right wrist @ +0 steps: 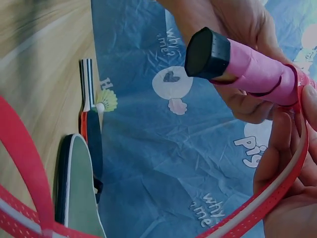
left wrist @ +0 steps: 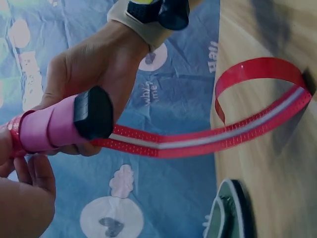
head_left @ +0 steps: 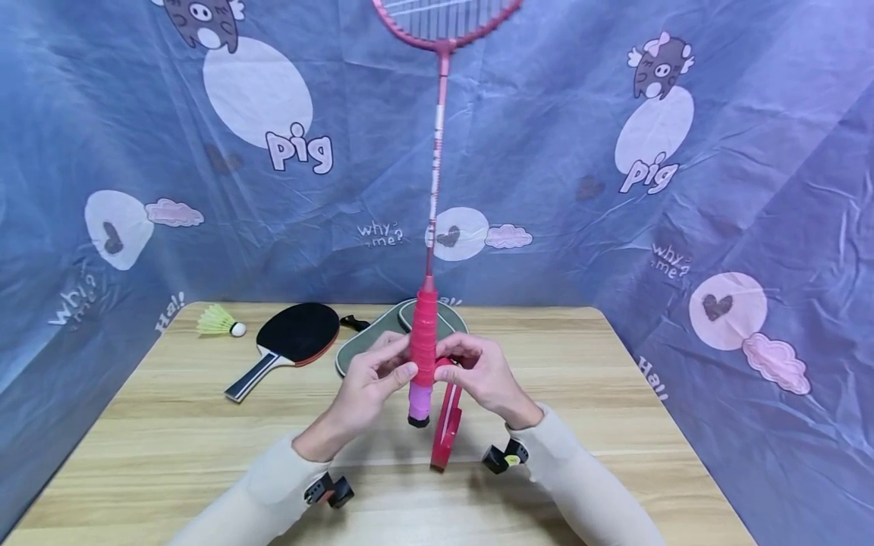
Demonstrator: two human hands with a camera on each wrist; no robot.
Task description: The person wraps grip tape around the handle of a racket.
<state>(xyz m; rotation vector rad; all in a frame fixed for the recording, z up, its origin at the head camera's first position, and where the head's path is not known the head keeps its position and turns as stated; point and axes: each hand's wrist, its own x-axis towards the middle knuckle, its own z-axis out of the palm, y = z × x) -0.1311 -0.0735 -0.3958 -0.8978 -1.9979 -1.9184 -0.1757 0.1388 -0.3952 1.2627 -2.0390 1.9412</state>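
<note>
A pink badminton racket (head_left: 438, 136) stands nearly upright over the table, its head cut off by the top of the head view. Red overgrip tape (head_left: 424, 334) is wound round most of its handle. Below that shows a purple-pink layer (right wrist: 255, 72), then the black butt cap (left wrist: 94, 113). My left hand (head_left: 369, 383) holds the handle from the left, thumb on its front. My right hand (head_left: 486, 377) pinches the tape at the handle's right side. From there the loose tape tail (left wrist: 193, 143), red with a pale middle strip, hangs and curls down to the table.
Behind the hands lies a green racket-shaped case (head_left: 369, 340) on the wooden table (head_left: 546, 394). A black table tennis bat (head_left: 297, 334) and a yellow shuttlecock (head_left: 220, 321) lie at the back left. A blue printed curtain (head_left: 546, 152) surrounds the table.
</note>
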